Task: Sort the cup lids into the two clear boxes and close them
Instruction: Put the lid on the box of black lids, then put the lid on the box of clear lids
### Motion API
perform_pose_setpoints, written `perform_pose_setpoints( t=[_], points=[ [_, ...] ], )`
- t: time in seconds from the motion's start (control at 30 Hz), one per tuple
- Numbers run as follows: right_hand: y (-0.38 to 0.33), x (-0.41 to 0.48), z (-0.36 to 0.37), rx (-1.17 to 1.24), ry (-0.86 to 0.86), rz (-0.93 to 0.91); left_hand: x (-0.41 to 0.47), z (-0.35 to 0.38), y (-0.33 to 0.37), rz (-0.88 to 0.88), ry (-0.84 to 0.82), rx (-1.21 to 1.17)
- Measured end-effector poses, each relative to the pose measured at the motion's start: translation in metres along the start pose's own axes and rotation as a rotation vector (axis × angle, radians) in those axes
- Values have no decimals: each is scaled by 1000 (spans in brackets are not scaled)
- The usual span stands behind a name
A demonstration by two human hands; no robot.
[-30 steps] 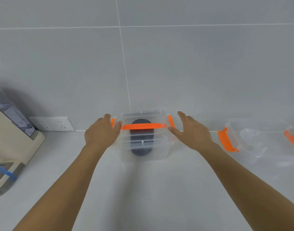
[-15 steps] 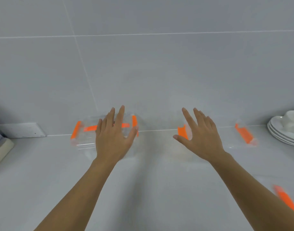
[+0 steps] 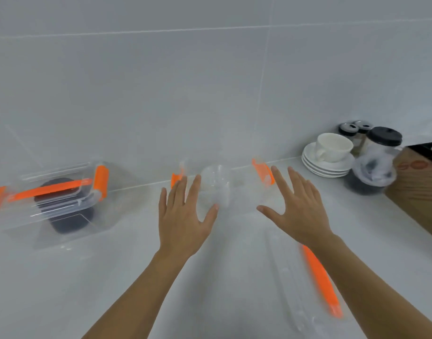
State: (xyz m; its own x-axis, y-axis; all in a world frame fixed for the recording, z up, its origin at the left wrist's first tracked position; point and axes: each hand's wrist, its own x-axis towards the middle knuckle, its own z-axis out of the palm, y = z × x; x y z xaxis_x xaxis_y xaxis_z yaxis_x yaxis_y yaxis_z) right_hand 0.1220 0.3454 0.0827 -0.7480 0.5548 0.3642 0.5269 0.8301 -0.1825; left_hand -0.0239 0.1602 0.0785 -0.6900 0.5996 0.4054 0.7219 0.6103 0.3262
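The left hand (image 3: 185,216) and right hand (image 3: 298,211) are both hovering spread wide, fingers straight and apart, holding nothing. They are flanking the open clear box (image 3: 242,192), probably lining up to take it by its sides or to fetch its cover. The blur is hiding whether any fingertip is touching it.

Inside that box the clear cup lids (image 3: 216,182) are sitting in a stack; how many, I cannot tell. Its two orange latches are standing flipped outward, one on each end, because no cover is on. The single loose box cover (image 3: 317,275), with its orange strip, is lying on the tabletop (image 3: 112,289) near the right forearm.

Well to the left, the closed clear box (image 3: 63,192) is resting with its cover on, holding the dark cup lids (image 3: 65,221). So two boxes are showing: one shut, one awaiting its cover.

At the far right, one white cup (image 3: 332,145) is sitting on stacked saucers (image 3: 325,165).
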Motion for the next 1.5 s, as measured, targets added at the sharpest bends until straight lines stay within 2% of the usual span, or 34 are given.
perform_pose_setpoints(
  t=[0.2,0.33,0.63,0.8,0.87,0.97,1.03,1.2,1.33,1.5],
  points=[
    [51,-31,3,-21,-43,94,-17,43,46,83,-78,-37],
    [70,-56,17,-4,-126,197,-40,75,60,106,-223,-14],
    [90,-105,56,83,-271,547,-77,111,81,-22,-611,-128],
    [88,-113,61,132,-288,648,-94,114,100,95,-753,-200],
    [86,-111,61,138,-273,740,-96,113,108,31,-790,-302],
    [83,-105,58,143,-273,811,-92,111,114,-213,-838,-587],
    [82,-101,54,220,-246,836,-88,107,112,-341,-799,-780],
    [73,-84,34,393,-152,807,-76,91,106,-452,-560,-1138],
    [66,-64,12,556,-72,756,-61,72,104,-430,-479,-1371],
    [51,-39,-8,756,68,673,-39,42,96,-360,-298,-1486]
  ],
)
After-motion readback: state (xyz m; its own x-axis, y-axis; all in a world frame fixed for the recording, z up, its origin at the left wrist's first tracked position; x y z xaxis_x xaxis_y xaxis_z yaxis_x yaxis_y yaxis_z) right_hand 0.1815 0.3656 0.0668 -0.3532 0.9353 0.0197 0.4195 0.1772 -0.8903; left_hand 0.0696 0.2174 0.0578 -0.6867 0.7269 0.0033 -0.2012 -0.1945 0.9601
